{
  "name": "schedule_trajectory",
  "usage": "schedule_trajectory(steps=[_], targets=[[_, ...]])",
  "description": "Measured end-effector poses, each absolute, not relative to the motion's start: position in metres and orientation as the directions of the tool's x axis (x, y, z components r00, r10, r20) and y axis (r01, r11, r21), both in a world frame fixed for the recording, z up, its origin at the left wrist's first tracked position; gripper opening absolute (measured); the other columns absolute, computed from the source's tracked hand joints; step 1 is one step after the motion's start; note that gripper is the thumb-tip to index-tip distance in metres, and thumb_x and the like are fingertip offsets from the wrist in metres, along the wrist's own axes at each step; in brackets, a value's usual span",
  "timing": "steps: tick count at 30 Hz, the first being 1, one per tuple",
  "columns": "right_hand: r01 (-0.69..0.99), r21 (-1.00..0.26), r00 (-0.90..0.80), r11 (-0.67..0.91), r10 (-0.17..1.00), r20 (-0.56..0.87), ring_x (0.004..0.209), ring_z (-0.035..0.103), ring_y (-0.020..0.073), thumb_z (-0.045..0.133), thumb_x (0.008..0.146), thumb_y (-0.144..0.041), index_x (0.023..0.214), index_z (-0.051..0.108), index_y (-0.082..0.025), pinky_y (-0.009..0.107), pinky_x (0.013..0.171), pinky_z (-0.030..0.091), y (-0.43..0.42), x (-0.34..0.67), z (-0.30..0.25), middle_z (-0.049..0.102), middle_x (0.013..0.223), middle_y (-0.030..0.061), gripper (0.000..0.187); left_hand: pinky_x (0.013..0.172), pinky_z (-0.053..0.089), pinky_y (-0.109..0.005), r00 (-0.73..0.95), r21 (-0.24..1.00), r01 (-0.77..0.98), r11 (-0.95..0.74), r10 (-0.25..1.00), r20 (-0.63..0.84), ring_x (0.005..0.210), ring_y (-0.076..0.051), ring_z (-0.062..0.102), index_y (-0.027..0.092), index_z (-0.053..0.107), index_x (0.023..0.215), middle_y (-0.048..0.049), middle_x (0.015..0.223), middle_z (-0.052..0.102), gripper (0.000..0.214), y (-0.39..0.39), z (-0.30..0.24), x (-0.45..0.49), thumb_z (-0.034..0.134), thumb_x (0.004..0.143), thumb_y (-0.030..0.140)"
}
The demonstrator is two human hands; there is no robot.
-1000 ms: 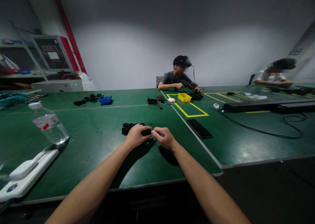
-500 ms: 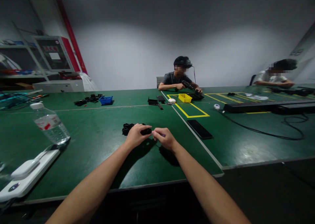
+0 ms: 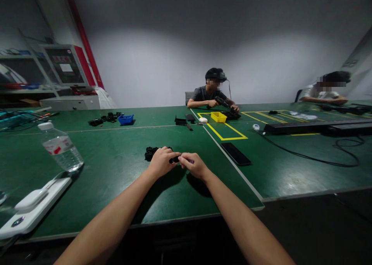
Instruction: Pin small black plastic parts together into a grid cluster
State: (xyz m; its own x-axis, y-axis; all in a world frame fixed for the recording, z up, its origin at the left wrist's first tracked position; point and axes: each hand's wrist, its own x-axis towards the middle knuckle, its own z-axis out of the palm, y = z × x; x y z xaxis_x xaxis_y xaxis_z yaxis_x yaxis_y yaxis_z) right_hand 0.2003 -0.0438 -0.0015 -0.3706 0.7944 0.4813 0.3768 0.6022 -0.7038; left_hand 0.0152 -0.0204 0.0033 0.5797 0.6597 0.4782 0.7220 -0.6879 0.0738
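A knobbly black plastic assembly [image 3: 149, 154] lies on the green tabletop, partly hidden by my left hand [image 3: 162, 160]. The fingers of that hand are closed on the assembly's right end, a black piece [image 3: 174, 160] showing below the index finger. Right against it, my right hand [image 3: 194, 165] is curled in a pinch. Out of its fist shows the purplish end of a slim tool [image 3: 191, 161]; its tip is hidden near the left fingertips. Both hands meet just above the table.
On the left stand a water bottle [image 3: 61, 146] and a white power bank [image 3: 35, 206]. A phone [image 3: 236, 153] lies right of my hands. Farther back are a blue bin [image 3: 125, 120], black parts [image 3: 107, 117] and a yellow bin [image 3: 218, 116]. Two people sit across the table.
My left fingers have shifted slightly, the index finger now lying lower over the black piece. My right hand has turned a little at the same spot.
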Motion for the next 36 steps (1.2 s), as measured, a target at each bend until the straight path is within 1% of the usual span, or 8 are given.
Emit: schedule_trajectory(steps=[3,8,15,19,22,26,30,36], targets=[[0.375,-0.706,-0.367,0.601,0.795,0.482,0.058,0.053,0.0124,0.048,0.090,-0.032,0.056,0.054,-0.019,0.024,0.062,0.040,-0.044,0.200,-0.001,0.057,0.056,-0.0009,0.037,0.075,0.042,-0.032,0.573,0.076,0.730,-0.679,0.669,0.474,0.084,-0.020,0.055,0.028,0.070,0.113,-0.0048,0.089,0.068,0.036,-0.020,0.003,0.015,0.072,0.077,0.029],[0.374,-0.712,-0.359,0.595,0.800,0.480,0.054,0.052,0.0121,0.049,0.090,-0.032,0.056,0.056,-0.019,0.024,0.059,0.039,-0.043,0.201,-0.003,0.057,0.054,-0.0014,0.037,0.075,0.044,-0.031,0.497,0.174,0.739,-0.651,0.701,0.511,0.083,-0.020,0.056,0.029,0.070,0.112,-0.0032,0.086,0.068,0.036,-0.014,-0.005,0.013,0.073,0.076,0.027],[0.384,-0.713,-0.354,0.586,0.807,0.473,0.056,0.053,0.0122,0.048,0.090,-0.033,0.056,0.056,-0.019,0.024,0.060,0.040,-0.044,0.201,-0.003,0.058,0.055,-0.0010,0.038,0.074,0.043,-0.031,0.454,0.231,0.736,-0.637,0.716,0.530,0.081,-0.020,0.055,0.029,0.071,0.110,-0.0027,0.085,0.070,0.032,-0.011,-0.006,0.011,0.071,0.078,0.033],[0.347,-0.734,-0.313,0.584,0.810,0.496,0.055,0.051,0.0119,0.048,0.090,-0.034,0.056,0.056,-0.019,0.024,0.059,0.039,-0.047,0.201,0.001,0.057,0.056,-0.0008,0.038,0.072,0.042,-0.030,0.421,0.263,0.727,-0.634,0.714,0.560,0.078,-0.019,0.054,0.029,0.071,0.110,-0.0026,0.082,0.069,0.030,-0.009,-0.005,0.007,0.070,0.080,0.035],[0.292,-0.755,-0.270,0.587,0.808,0.524,0.056,0.053,0.0126,0.048,0.090,-0.035,0.057,0.056,-0.019,0.025,0.060,0.040,-0.047,0.202,0.002,0.057,0.056,-0.0001,0.038,0.077,0.044,-0.031,0.369,0.311,0.709,-0.632,0.709,0.601,0.084,-0.020,0.055,0.028,0.070,0.111,-0.0031,0.089,0.068,0.032,-0.006,-0.006,0.004,0.069,0.081,0.038],[0.254,-0.789,-0.184,0.559,0.829,0.528,0.054,0.052,0.0127,0.049,0.089,-0.036,0.058,0.056,-0.019,0.025,0.058,0.041,-0.047,0.204,0.003,0.057,0.055,0.0000,0.036,0.087,0.045,-0.035,0.222,0.373,0.727,-0.577,0.711,0.667,0.096,-0.022,0.055,0.026,0.069,0.110,-0.0053,0.101,0.063,0.033,-0.002,-0.005,0.001,0.071,0.080,0.038],[0.310,-0.788,-0.100,0.531,0.843,0.529,0.053,0.051,0.0127,0.048,0.089,-0.038,0.057,0.055,-0.020,0.025,0.057,0.040,-0.046,0.204,0.002,0.056,0.054,0.0004,0.037,0.090,0.045,-0.037,0.122,0.433,0.734,-0.524,0.728,0.675,0.098,-0.023,0.055,0.025,0.068,0.110,-0.0061,0.102,0.063,0.031,0.000,-0.001,-0.001,0.069,0.081,0.036],[0.407,-0.762,-0.042,0.505,0.843,0.536,0.052,0.051,0.0126,0.048,0.089,-0.038,0.056,0.054,-0.020,0.024,0.056,0.039,-0.041,0.204,-0.003,0.056,0.053,0.0000,0.038,0.087,0.047,-0.038,0.058,0.504,0.688,-0.523,0.731,0.679,0.094,-0.022,0.060,0.022,0.065,0.111,-0.0069,0.102,0.068,0.027,-0.001,0.003,-0.003,0.062,0.088,0.035]])
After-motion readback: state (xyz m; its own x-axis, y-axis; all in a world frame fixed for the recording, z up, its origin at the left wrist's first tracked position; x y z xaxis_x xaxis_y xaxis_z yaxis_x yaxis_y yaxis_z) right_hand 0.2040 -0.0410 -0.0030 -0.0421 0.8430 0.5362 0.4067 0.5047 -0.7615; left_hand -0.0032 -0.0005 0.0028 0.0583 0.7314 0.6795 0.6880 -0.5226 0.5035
